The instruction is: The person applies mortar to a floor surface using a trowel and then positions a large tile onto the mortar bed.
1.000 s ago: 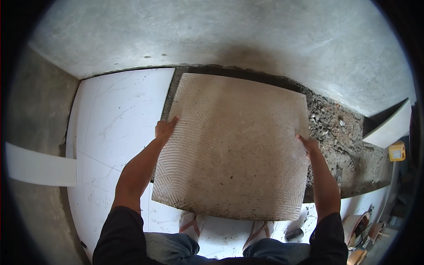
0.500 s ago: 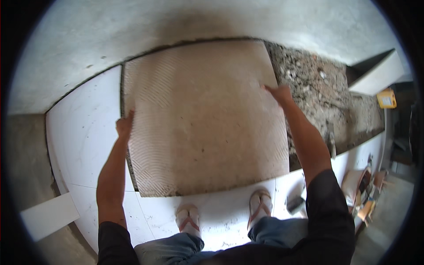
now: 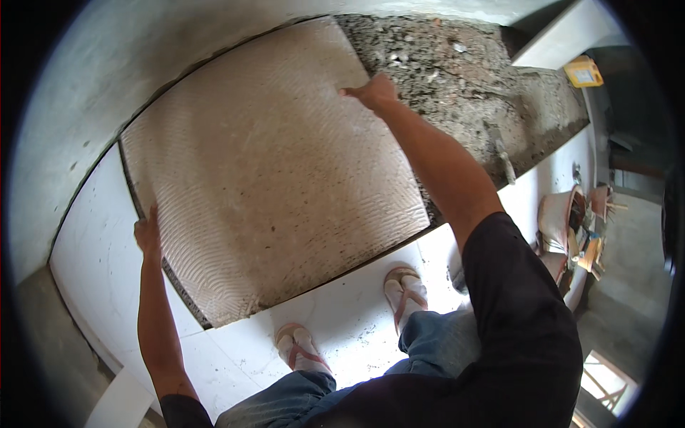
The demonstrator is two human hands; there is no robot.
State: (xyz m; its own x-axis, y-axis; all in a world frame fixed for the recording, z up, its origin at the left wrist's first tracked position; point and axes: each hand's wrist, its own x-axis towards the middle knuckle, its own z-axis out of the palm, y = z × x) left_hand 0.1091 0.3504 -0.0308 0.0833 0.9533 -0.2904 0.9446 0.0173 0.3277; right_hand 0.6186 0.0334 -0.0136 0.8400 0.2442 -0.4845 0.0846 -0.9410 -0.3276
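A large square tile (image 3: pixel 271 171) lies or hangs low between white floor tiles and a bed of rough mortar, its brownish face up with comb-like ridges along the left and right sides. My left hand (image 3: pixel 148 232) grips its left edge, thumb on top. My right hand (image 3: pixel 374 94) holds the right edge toward the far corner, its thumb reaching onto the face. The fingers of both hands are mostly hidden at the edges. Whether the tile touches the bed beneath cannot be made out.
White floor tiles (image 3: pixel 93 221) run along the left and under my sandalled feet (image 3: pixel 407 289). Rough grey mortar (image 3: pixel 442 78) spreads to the right, with a narrow hand tool (image 3: pixel 502 153) on it. A yellow container (image 3: pixel 584 71), a white slab (image 3: pixel 564 36) and a tub (image 3: pixel 556 217) stand farther right.
My view has swung to the right, so the scene sits turned and farther left. Both hands keep their hold on the tile. A dark gap now shows along its near edge.
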